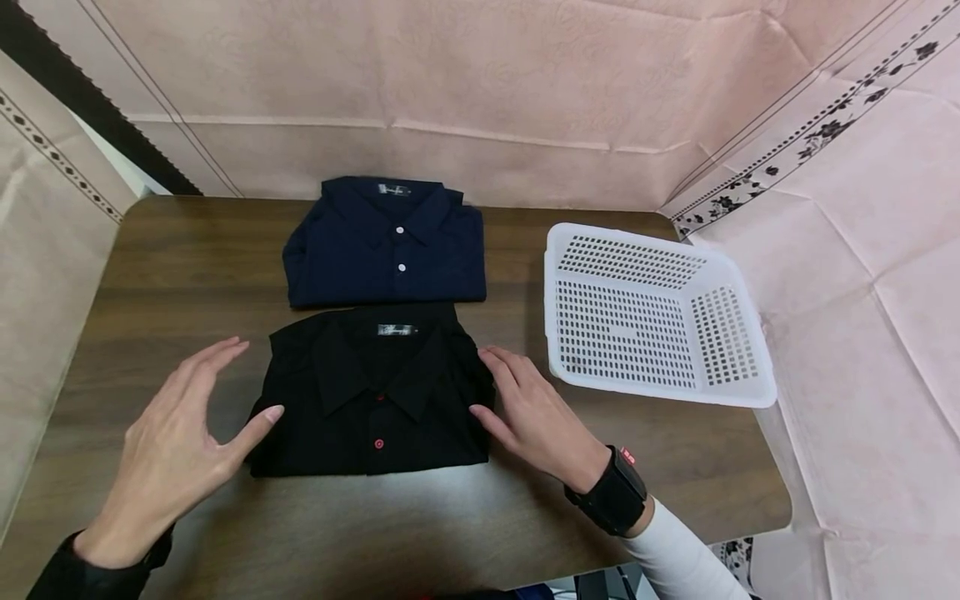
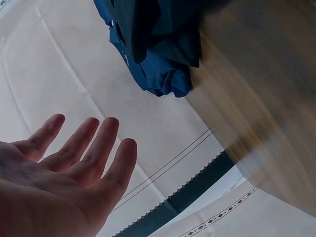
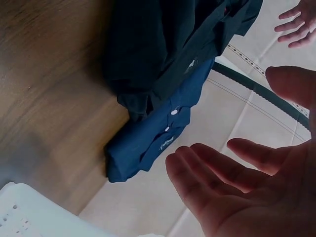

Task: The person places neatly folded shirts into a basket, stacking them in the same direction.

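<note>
A folded black shirt (image 1: 427, 433) with red buttons lies in the middle of the table, collar away from me. Just beyond it lies a folded navy shirt (image 1: 337, 267) with white buttons. My left hand (image 1: 176, 433) is at the black shirt's left side, fingers spread and thumb tip over its edge; in the left wrist view the left hand (image 2: 74, 182) holds nothing. My right hand (image 1: 536, 412) is at the black shirt's right edge, fingertips overlapping it in the head view. In the right wrist view the right hand (image 3: 237, 182) has extended fingers and an empty palm.
A white perforated plastic basket (image 1: 660, 387) stands on the right of the wooden table (image 1: 172, 308). Pale patterned cloth (image 1: 487, 83) hangs behind the table and at both sides. A black band (image 1: 97, 100) crosses the cloth at the upper left.
</note>
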